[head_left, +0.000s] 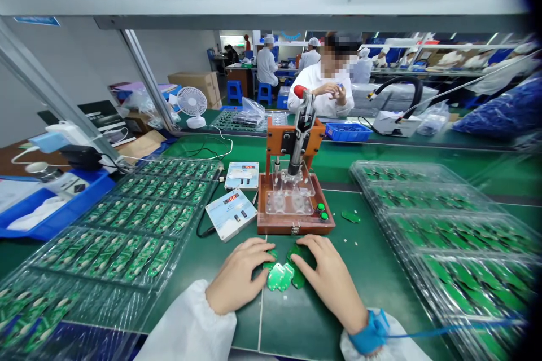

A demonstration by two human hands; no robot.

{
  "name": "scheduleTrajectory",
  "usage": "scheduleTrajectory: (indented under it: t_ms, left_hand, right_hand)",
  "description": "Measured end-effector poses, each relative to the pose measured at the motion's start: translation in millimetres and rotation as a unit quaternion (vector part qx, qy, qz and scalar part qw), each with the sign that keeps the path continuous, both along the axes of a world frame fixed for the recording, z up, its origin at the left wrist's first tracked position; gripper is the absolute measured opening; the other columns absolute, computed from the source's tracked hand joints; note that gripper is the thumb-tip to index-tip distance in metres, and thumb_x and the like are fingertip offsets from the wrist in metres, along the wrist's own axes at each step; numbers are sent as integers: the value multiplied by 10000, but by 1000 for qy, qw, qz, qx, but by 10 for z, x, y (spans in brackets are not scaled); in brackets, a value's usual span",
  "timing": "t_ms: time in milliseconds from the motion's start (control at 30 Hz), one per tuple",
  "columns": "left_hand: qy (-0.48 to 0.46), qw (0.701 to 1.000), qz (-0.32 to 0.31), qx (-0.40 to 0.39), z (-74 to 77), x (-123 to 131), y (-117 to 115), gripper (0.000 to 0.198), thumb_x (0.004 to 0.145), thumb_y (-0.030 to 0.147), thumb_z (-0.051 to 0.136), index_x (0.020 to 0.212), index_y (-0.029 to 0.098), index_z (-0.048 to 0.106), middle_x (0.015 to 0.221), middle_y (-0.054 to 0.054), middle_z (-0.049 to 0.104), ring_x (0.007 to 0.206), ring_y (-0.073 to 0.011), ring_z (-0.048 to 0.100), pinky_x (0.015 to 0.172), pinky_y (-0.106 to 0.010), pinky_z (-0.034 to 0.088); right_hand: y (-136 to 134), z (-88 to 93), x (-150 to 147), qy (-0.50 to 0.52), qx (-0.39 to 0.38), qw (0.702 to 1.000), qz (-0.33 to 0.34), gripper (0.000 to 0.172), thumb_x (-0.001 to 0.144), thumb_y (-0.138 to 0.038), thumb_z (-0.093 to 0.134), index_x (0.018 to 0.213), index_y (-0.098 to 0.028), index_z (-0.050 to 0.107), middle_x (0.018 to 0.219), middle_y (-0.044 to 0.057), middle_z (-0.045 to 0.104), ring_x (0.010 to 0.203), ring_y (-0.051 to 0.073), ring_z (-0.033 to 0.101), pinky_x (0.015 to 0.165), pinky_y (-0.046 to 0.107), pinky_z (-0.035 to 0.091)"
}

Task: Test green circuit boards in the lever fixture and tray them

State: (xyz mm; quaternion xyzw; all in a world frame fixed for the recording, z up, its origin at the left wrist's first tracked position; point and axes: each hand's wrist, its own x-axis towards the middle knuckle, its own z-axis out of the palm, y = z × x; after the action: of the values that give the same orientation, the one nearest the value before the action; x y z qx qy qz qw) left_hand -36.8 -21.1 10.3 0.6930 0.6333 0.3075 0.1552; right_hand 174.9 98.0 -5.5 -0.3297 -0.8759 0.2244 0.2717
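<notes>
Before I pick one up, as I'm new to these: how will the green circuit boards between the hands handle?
The green circuit boards look thin and rigid, so probably stiff and light, not floppy. Lying piled on the smooth green mat, they may slide when pushed.

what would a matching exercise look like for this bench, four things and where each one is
Things:
1. white desk fan
2. blue wrist strap
3. orange bench fixture
4. green circuit board

Places:
A. around the wrist of the right hand
B. between that hand and the left hand
C. farther back, left of the fixture
D. on the green bench mat, straight ahead of the hands

Pairs: 1-C, 2-A, 3-D, 4-B
</notes>
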Motion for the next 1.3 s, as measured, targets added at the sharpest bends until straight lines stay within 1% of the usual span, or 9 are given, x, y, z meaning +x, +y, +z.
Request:
scheduleTrajectory:
  t_ms: [400,500,600,700,767,867,967,1200,1300]
  left_hand:
    - [25,999,10,31,-8,-15,-3,202,837,100,610,989,211,684,1214,-88,714,1192,-264,628,1002,-440,547]
    - [0,998,39,46,129,-41,-12,133,832,127,631,937,209,642,1183,-82,707,1137,-249,649,960,-407,557]
    - [-30,995,61,78,335,-73,76,134,853,144,627,967,213,637,1211,-77,687,1124,-226,651,977,-385,534]
    - [-20,990,67,119,490,-120,351,118,894,167,621,1001,207,654,1213,-76,679,1133,-221,636,993,-385,510]
    - [-4,987,66,143,524,-163,600,112,901,174,636,1006,198,666,1188,-75,683,1131,-226,626,998,-397,499]
    - [15,984,55,167,496,-219,918,140,879,168,676,1018,188,670,1165,-73,691,1139,-239,611,1016,-423,484]
    - [30,983,46,174,443,-238,1054,138,859,161,690,993,187,665,1136,-69,701,1106,-251,616,994,-438,493]
    - [47,981,50,184,378,-228,999,130,852,143,668,968,201,676,1119,-56,708,1132,-262,604,999,-464,494]
    - [54,980,55,184,347,-221,978,126,877,161,656,996,201,675,1167,-61,705,1187,-273,590,1042,-498,482]
  right_hand:
    - [4,-33,-22,13,-27,999,21,205,923,-241,685,1122,-217,640,1128,77,708,1076,303,658,952,472,556]
    - [1,-21,-7,33,-40,998,20,171,917,-235,657,1082,-216,617,1106,77,703,1045,276,679,927,430,580]
    - [-14,11,7,82,-101,991,39,185,915,-232,634,1098,-220,607,1148,67,689,1026,226,692,889,341,599]
    - [-40,53,18,154,-181,969,73,218,902,-227,624,1120,-224,617,1194,63,689,1042,200,699,904,287,593]
    - [-56,72,31,187,-202,958,79,230,895,-220,620,1125,-226,621,1215,67,691,1060,197,701,926,276,584]
    - [-60,72,64,218,-195,954,69,209,889,-214,628,1097,-232,631,1266,72,679,1136,201,680,948,262,569]
    - [-50,59,95,230,-178,955,67,181,878,-209,652,1055,-240,630,1254,62,685,1157,195,674,954,239,557]
    - [-43,57,118,239,-129,960,66,353,913,-203,636,1250,-284,566,1235,30,695,1101,162,696,944,216,567]
    - [64,143,139,210,-83,972,56,389,944,-232,628,1314,-305,532,1288,23,673,1156,172,673,993,249,557]
